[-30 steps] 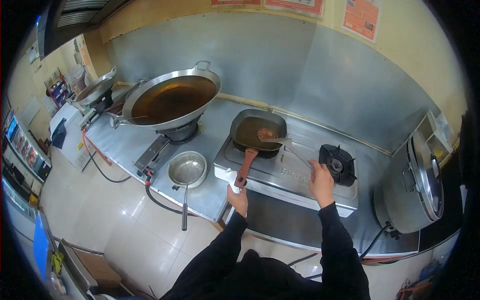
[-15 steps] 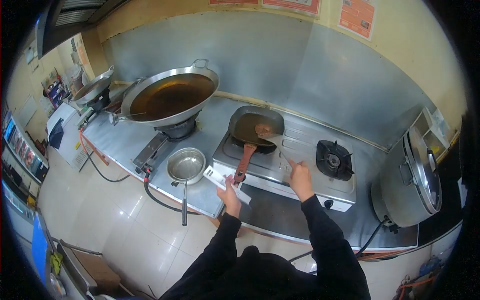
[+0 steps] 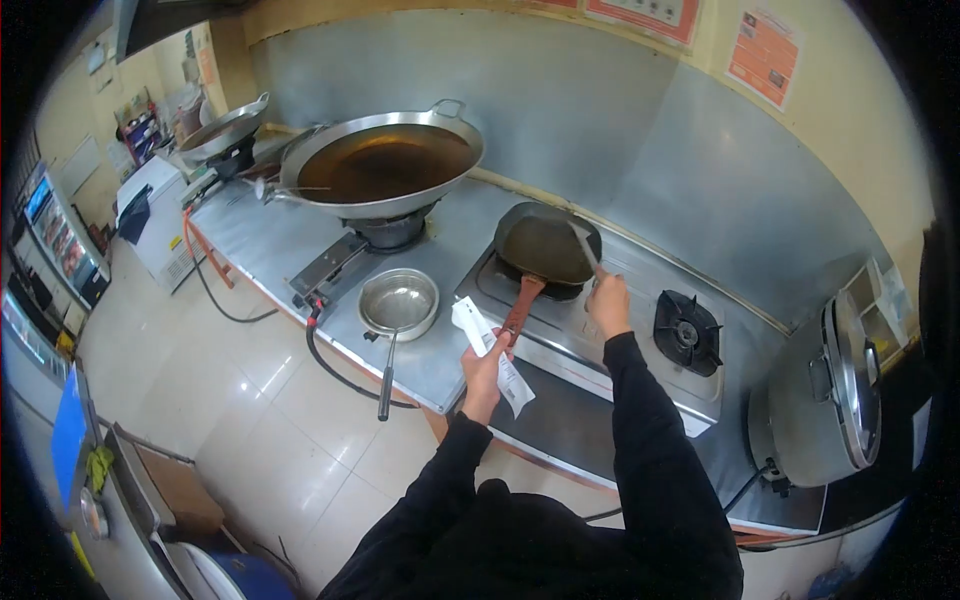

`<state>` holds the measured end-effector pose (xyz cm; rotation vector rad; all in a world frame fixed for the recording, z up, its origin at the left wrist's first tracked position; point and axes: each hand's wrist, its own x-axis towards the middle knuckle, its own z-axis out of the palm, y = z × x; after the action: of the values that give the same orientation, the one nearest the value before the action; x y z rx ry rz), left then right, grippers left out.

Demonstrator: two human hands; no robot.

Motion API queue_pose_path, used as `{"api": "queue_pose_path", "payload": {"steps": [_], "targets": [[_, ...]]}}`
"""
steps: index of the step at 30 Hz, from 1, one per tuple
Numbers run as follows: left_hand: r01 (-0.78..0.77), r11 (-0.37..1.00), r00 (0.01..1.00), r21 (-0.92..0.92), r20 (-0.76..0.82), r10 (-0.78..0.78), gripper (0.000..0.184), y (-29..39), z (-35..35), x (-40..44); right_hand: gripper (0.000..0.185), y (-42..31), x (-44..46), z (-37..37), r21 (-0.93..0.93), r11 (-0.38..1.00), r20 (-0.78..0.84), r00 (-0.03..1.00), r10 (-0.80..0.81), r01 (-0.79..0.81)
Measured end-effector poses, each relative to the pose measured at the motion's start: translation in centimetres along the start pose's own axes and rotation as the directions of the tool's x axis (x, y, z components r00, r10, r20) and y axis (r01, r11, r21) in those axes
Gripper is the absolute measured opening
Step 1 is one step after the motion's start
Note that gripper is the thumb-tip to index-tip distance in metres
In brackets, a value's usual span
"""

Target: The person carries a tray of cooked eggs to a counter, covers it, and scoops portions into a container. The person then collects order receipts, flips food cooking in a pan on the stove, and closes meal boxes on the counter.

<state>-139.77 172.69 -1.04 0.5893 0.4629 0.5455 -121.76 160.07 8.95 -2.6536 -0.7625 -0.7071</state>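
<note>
My left hand [image 3: 483,376] is closed on a long white paper-like strip [image 3: 514,386] with small dark marks. Its fingers touch the end of the brown handle [image 3: 524,305] of the square-sided frying pan [image 3: 545,243]; whether they also grip it I cannot tell. The pan is over the left burner, with a dark, oily-looking bottom. In my closed right hand [image 3: 608,304] is a spatula-like utensil [image 3: 583,240], its flat end at the pan's right side. No brown lump shows in the pan now.
Left of the gas stove [image 3: 640,350] stands a metal strainer [image 3: 398,303] with its handle past the counter edge. A large wok [image 3: 385,165] of brown liquid sits behind it. A big lidded pot [image 3: 805,400] is at the right, and a bare burner [image 3: 688,332] nearer.
My right hand and the utensil have moved up toward the pan's far right side. The brown lump seen in the pan earlier is no longer visible. The view has shifted.
</note>
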Motion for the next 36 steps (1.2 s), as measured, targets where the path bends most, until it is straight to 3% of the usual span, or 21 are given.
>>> {"api": "queue_pose_path", "payload": {"steps": [3, 14, 16, 25, 28, 29, 32, 36], "targets": [[0.001, 1.0, 1.0, 0.003, -0.002, -0.001, 0.032, 0.1, 0.1, -0.3, 0.036, 1.2, 2.1, 0.5, -0.035, 0.998, 0.097, 0.994, 0.046, -0.043], [0.006, 1.0, 1.0, 0.011, 0.008, -0.006, 0.031, 0.4, -0.1, -0.6, 0.034, 1.0, 3.2, -0.1, -0.023, 1.0, 0.032, 0.999, -0.012, 0.013], [0.013, 1.0, 1.0, 0.002, 0.01, -0.013, 0.03, 0.4, -0.2, -0.5, 0.037, 0.7, 2.7, -0.6, -0.037, 0.999, 0.106, 0.994, -0.019, 0.023], [0.044, 0.998, 0.999, -0.033, 0.013, -0.044, 0.03, 0.2, -0.1, -0.9, 0.039, 0.7, -2.1, -3.4, -0.016, 0.997, 0.159, 0.985, -0.071, 0.074], [0.066, 0.997, 0.998, -0.029, 0.008, -0.066, 0.028, 0.3, -0.1, -1.4, 0.038, 0.9, -3.2, -5.9, -0.015, 0.997, 0.114, 0.991, -0.074, 0.076], [0.065, 0.998, 0.998, -0.025, 0.009, -0.065, 0.028, 0.3, -0.1, -1.5, 0.037, 1.8, -3.0, -5.3, 0.018, 0.999, 0.056, 0.997, -0.053, 0.052], [0.063, 0.998, 0.998, -0.026, -0.001, -0.063, 0.028, 0.4, 0.2, -1.2, 0.037, 3.3, 1.9, -2.8, -0.021, 0.995, 0.103, 0.99, -0.095, 0.098], [0.051, 0.999, 0.998, -0.001, -0.026, -0.051, 0.027, 0.5, 0.6, -1.3, 0.038, 3.7, 4.9, 1.1, -0.071, 0.996, 0.143, 0.989, -0.037, 0.048]]}}
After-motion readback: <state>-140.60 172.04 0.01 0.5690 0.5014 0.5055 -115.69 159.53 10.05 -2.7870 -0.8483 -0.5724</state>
